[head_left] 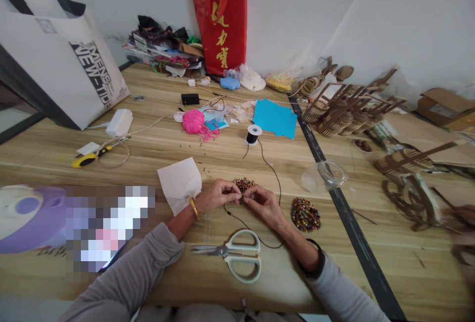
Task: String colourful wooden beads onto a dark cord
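Note:
Both of my hands meet at the middle of the table, fingertips pinched close together. My left hand (218, 196) is closed, apparently on the black cord (272, 246). My right hand (262, 203) pinches right beside it, at the cord and a tiny dark bead; the exact grip is too small to make out. A few beads sit on the cord just below. Behind my fingers lies a small pile of loose coloured beads (243, 182). To the right is a bigger heap of beads (305, 214). The cord runs in a loop from a spool (253, 135).
Scissors (226, 252) with pale handles lie slightly spread near me. White paper (180, 183) is by my left wrist, a plastic container (324, 176) at right. Farther back are pink yarn (193, 121), blue sheets (275, 118) and brown woven pieces (345, 109). Another person's hand (465, 215) shows at right.

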`<act>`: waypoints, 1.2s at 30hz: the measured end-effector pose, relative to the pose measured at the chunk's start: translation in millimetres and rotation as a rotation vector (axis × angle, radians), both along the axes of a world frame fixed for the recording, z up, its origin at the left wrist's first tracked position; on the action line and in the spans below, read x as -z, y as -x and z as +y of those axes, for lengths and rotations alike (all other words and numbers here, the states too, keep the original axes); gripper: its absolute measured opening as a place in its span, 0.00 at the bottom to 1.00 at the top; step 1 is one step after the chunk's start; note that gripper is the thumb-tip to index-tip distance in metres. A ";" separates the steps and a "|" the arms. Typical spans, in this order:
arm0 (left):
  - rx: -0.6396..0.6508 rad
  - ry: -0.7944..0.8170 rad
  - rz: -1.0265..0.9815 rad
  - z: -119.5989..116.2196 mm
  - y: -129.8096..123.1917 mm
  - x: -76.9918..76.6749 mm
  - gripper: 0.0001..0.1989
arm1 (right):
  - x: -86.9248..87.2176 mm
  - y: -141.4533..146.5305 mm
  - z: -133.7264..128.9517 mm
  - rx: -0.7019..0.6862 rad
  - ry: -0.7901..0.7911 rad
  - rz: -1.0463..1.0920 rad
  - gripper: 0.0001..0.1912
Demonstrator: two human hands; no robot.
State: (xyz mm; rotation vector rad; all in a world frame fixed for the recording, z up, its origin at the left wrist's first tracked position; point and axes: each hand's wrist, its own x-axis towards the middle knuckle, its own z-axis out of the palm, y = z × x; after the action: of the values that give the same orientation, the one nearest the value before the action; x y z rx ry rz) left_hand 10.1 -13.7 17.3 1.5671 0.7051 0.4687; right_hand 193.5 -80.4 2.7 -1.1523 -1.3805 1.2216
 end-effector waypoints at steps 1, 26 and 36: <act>-0.001 0.004 0.001 -0.1 0.0 0.1 0.11 | 0.0 0.1 0.1 0.004 -0.001 0.004 0.12; 0.054 -0.020 0.003 1.1 0.8 4.1 0.12 | -4.5 1.1 -0.1 0.005 -0.004 -0.024 0.13; 0.038 -0.017 0.006 1.2 2.1 0.7 0.12 | -2.7 0.5 -0.1 0.016 -0.006 -0.012 0.13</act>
State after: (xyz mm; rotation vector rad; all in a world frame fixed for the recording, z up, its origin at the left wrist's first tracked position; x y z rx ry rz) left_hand 8.0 -12.5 16.6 1.5960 0.6767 0.4430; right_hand 193.0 -80.5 5.4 -1.1656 -1.3805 1.2005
